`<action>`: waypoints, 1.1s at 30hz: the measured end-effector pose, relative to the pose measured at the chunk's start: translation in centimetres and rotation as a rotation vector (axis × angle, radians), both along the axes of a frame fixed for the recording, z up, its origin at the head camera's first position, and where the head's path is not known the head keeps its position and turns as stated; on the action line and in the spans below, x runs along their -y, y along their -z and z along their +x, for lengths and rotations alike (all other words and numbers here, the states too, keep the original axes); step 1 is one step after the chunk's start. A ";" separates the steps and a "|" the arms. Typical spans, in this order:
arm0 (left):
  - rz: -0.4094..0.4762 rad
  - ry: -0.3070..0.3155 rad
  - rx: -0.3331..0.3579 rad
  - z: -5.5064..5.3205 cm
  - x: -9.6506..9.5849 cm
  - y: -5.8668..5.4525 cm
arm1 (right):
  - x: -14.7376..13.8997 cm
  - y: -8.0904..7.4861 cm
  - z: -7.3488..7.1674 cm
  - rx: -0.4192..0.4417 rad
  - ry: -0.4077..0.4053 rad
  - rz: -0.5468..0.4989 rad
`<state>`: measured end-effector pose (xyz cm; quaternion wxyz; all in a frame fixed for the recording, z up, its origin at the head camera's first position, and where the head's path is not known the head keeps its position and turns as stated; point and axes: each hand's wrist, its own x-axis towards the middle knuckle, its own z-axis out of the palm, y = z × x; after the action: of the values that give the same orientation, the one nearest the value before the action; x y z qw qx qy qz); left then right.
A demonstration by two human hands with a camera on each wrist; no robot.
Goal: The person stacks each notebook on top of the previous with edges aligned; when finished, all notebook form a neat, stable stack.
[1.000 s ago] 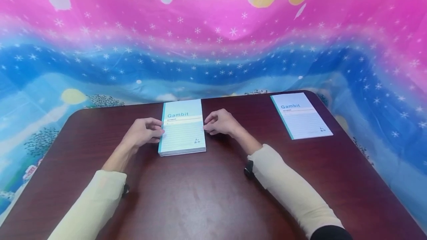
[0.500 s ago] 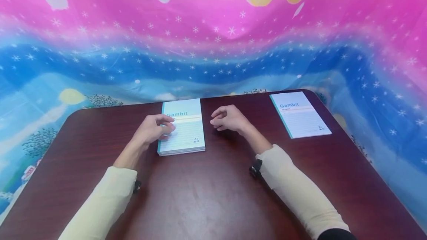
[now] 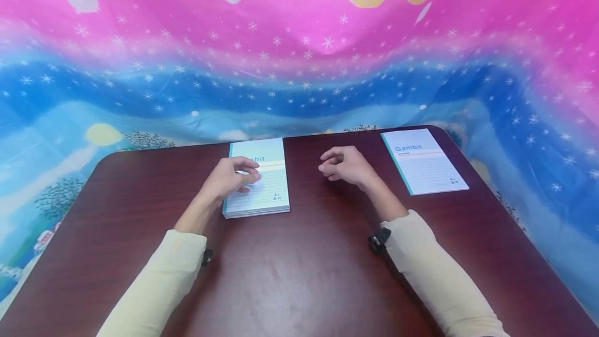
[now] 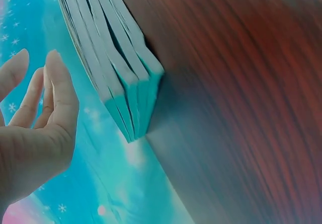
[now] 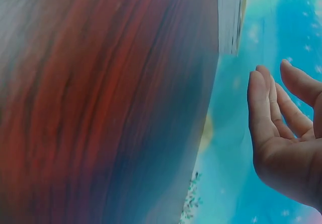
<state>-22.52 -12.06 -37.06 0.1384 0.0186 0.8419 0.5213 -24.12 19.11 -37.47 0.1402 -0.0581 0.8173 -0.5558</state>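
Note:
A stack of several white notebooks (image 3: 262, 196) with teal spines and "Gambit" on the top cover lies near the table's far edge. Over its left part hovers my left hand (image 3: 229, 178), fingers loosely bent and holding nothing; the left wrist view shows it apart from the notebooks' (image 4: 118, 58) edges. My right hand (image 3: 346, 165) is in the air right of the stack, fingers relaxed with nothing between them. In the right wrist view the stack's (image 5: 229, 17) page edges show beyond the fingertips. A single matching notebook (image 3: 428, 168) lies at the table's far right.
The dark red-brown wooden table (image 3: 281, 274) has rounded far corners. Behind and beside it hangs a pink and blue cloth (image 3: 299, 66) with snowflakes. A black wrist device (image 3: 379, 240) sits at the right sleeve, and another (image 3: 207, 257) at the left one.
My left hand has moved from the stack's left edge to above its cover. My right hand has left the stack's right edge and moved rightward. The notebooks stay in place.

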 end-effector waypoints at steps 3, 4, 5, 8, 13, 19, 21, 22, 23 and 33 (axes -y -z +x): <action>0.039 0.012 -0.005 0.0 -0.7 -0.3 | -0.9 -0.3 0.2 -0.007 0.022 -0.013; 0.051 0.013 -0.003 0.0 -0.9 -0.4 | -1.2 -0.4 0.3 -0.007 0.032 -0.019; 0.059 0.015 -0.001 0.1 -1.2 -0.6 | -1.4 -0.4 0.4 -0.009 0.040 -0.022; 0.086 0.025 0.004 0.1 -2.1 -0.9 | -2.3 -0.5 0.5 -0.019 0.066 -0.032; 0.136 0.043 -0.008 0.0 -3.6 -1.1 | -3.9 -0.6 0.5 -0.039 0.101 -0.033; 0.202 0.060 0.021 0.3 -5.3 -1.2 | -5.5 -0.8 0.8 -0.039 0.133 -0.022; 0.216 0.060 0.027 0.4 -5.9 -1.2 | -6.0 -0.9 1.0 -0.037 0.143 -0.018; 0.224 0.060 0.026 0.4 -6.2 -1.2 | -6.3 -0.9 1.1 -0.039 0.143 -0.016; 0.232 0.063 0.023 0.4 -6.5 -1.2 | -6.6 -1.0 1.2 -0.040 0.144 -0.017; 0.273 0.135 0.025 0.0 -10.1 -1.3 | -10.5 -1.7 2.1 -0.073 0.167 0.091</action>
<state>-22.50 -1.96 -35.75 0.1795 0.0873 0.7581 0.6208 -21.97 29.63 -35.73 0.0660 -0.0038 0.8484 -0.5252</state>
